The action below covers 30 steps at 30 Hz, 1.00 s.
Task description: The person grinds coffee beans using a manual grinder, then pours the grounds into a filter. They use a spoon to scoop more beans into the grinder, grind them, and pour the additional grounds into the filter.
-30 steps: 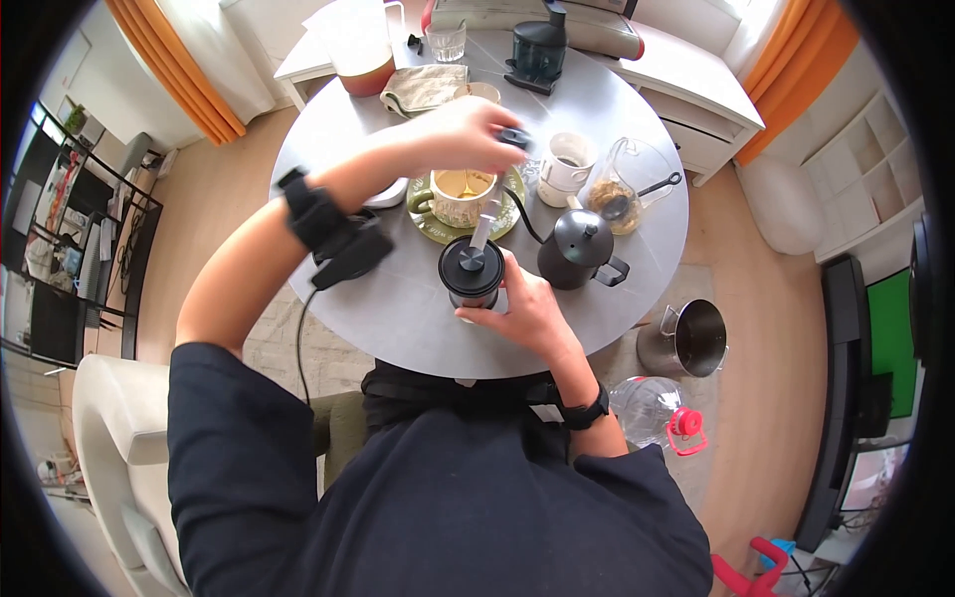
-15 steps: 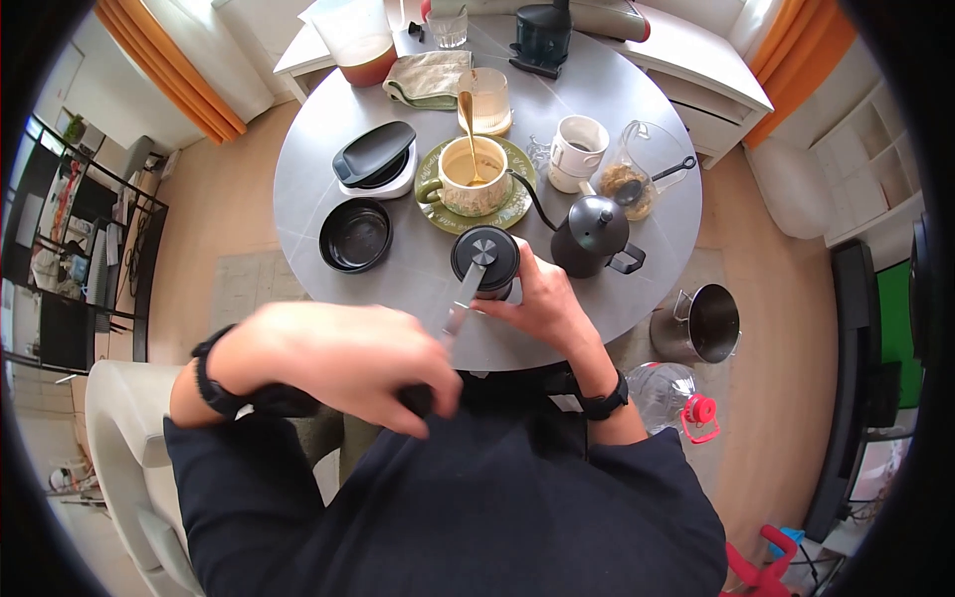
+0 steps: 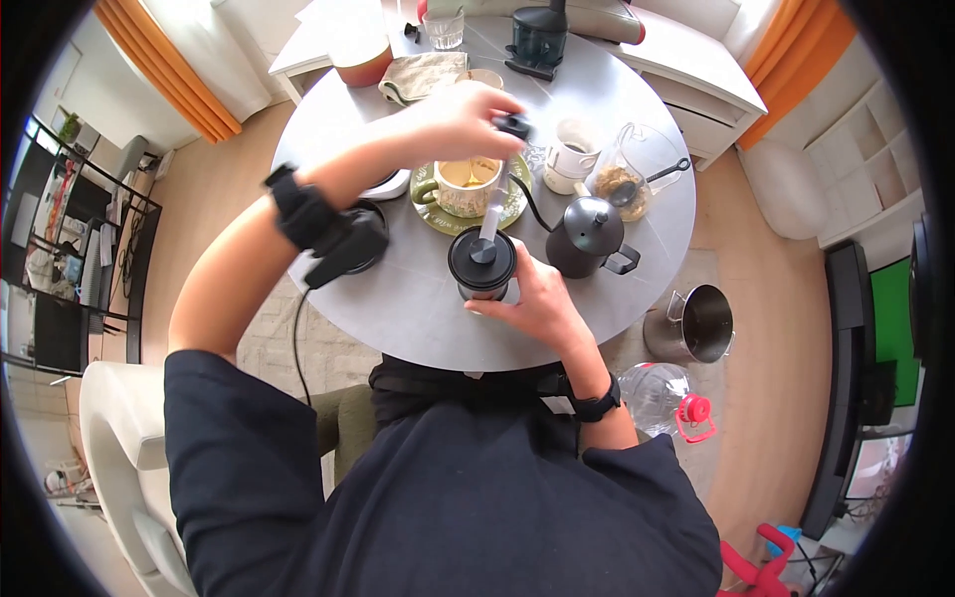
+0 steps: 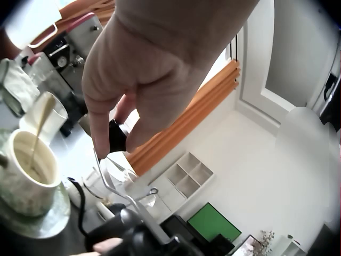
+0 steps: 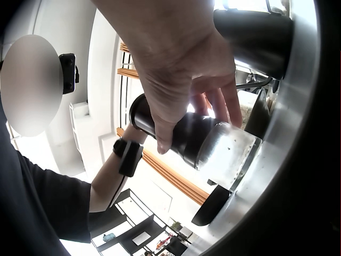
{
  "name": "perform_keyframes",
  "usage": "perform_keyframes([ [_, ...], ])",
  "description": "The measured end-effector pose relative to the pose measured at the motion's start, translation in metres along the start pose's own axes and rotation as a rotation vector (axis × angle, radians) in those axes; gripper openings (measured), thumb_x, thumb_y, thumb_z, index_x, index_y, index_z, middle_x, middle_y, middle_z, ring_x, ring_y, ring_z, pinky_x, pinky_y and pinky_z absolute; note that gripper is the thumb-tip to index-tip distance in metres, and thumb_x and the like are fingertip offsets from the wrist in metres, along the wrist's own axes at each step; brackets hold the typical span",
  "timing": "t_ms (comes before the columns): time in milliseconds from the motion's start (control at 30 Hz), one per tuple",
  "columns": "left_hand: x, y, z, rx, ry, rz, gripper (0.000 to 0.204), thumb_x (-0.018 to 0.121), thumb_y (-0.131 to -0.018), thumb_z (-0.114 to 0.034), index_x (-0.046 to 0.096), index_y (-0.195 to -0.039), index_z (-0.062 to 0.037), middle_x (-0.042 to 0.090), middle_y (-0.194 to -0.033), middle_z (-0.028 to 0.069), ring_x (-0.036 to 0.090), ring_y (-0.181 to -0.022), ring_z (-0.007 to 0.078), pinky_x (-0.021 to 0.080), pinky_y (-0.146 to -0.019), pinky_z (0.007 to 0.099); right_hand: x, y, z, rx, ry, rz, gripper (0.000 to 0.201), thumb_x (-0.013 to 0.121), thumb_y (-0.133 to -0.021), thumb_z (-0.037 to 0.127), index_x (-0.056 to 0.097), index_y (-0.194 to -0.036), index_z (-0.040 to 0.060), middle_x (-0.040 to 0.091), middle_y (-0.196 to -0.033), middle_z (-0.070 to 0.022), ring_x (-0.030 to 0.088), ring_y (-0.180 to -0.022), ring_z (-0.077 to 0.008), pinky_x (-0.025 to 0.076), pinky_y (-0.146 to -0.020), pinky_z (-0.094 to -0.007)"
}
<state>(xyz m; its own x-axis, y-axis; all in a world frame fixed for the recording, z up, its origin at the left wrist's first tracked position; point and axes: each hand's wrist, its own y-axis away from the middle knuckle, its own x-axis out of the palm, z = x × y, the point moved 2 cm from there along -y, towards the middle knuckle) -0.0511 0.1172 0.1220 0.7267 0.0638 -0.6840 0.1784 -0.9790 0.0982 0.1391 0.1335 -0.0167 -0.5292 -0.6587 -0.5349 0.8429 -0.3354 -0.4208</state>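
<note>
A black hand grinder (image 3: 481, 261) stands upright near the table's front edge; the right wrist view shows its dark body (image 5: 186, 133) above a clear jar (image 5: 229, 154). My right hand (image 3: 537, 298) grips the body from the right, thumb and fingers around it (image 5: 186, 80). A metal crank (image 3: 493, 209) reaches from the lid away from me to a black knob (image 3: 513, 126). My left hand (image 3: 463, 124) pinches that knob (image 4: 117, 136) between thumb and fingers (image 4: 138, 80), above the green-handled cup (image 3: 464, 189), which holds a golden spoon and sits on a green plate (image 3: 428, 214).
A black gooseneck kettle (image 3: 589, 239) stands right of the grinder, with a white cup (image 3: 571, 157) and a glass vessel of brown contents (image 3: 637, 189) behind it. Farther back are a folded cloth (image 3: 423, 78), a pitcher (image 3: 360, 50) and a dark appliance (image 3: 537, 45).
Half a second ago the crank pointed toward me with my left hand near my body; now both are on the far side. My right hand keeps its grip on the grinder.
</note>
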Motion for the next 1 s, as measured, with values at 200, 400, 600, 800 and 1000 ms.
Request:
perform_keyframes([
  [200,0.084,0.007,-0.094,0.374,-0.297,0.3,0.037,0.065,-0.081,-0.017,0.061,-0.114,-0.0011,0.065,-0.104,0.0202,0.063,-0.097,0.0363,0.051,-0.085,0.0398,-0.005,-0.002,0.008,-0.19,0.138,-0.052,0.064,0.084,-0.067,0.021,0.051,-0.118,0.0009,0.067,-0.088,-0.0162,0.067,-0.082,-0.0303,0.052,-0.074,-0.0387],
  [400,0.072,0.134,-0.091,0.463,-0.261,0.79,0.017,0.065,-0.081,-0.017,0.061,-0.084,-0.0003,0.06,-0.084,0.0141,0.063,-0.083,0.0319,0.051,-0.073,0.0426,-0.002,-0.001,0.003,0.037,-0.036,0.063,0.069,0.082,-0.07,0.027,0.045,-0.125,0.0092,0.064,-0.099,-0.016,0.064,-0.089,-0.0339,0.053,-0.074,-0.0401],
  [600,-0.008,0.175,-0.013,0.026,-0.029,0.48,0.024,0.071,-0.079,-0.01,0.07,-0.103,-0.0081,0.066,-0.096,0.0085,0.064,-0.084,0.0235,0.054,-0.071,0.0316,-0.004,-0.004,0.004,-0.049,0.013,0.028,0.072,0.086,-0.067,0.022,0.045,-0.122,0.0005,0.066,-0.096,-0.0147,0.069,-0.085,-0.0266,0.055,-0.075,-0.0341],
  [800,-0.049,0.122,0.042,-0.171,-0.049,-0.075,0.035,0.075,-0.08,-0.011,0.065,-0.112,-0.0013,0.063,-0.1,0.0074,0.063,-0.081,0.0096,0.053,-0.068,0.0245,-0.004,-0.002,0.005,-0.024,0.04,0.038,0.073,0.086,-0.068,0.023,0.045,-0.123,-0.0005,0.066,-0.096,-0.0144,0.069,-0.086,-0.0258,0.054,-0.076,-0.0335],
  [1000,-0.018,-0.004,0.021,0.117,-0.181,-0.128,0.042,0.074,-0.079,-0.026,0.066,-0.111,-0.0001,0.067,-0.103,0.0126,0.062,-0.1,0.0201,0.048,-0.09,0.0314,-0.004,-0.003,0.004,-0.005,0.055,0.036,0.075,0.086,-0.067,0.027,0.046,-0.123,-0.0009,0.067,-0.093,-0.0143,0.069,-0.085,-0.0264,0.054,-0.074,-0.0337],
])
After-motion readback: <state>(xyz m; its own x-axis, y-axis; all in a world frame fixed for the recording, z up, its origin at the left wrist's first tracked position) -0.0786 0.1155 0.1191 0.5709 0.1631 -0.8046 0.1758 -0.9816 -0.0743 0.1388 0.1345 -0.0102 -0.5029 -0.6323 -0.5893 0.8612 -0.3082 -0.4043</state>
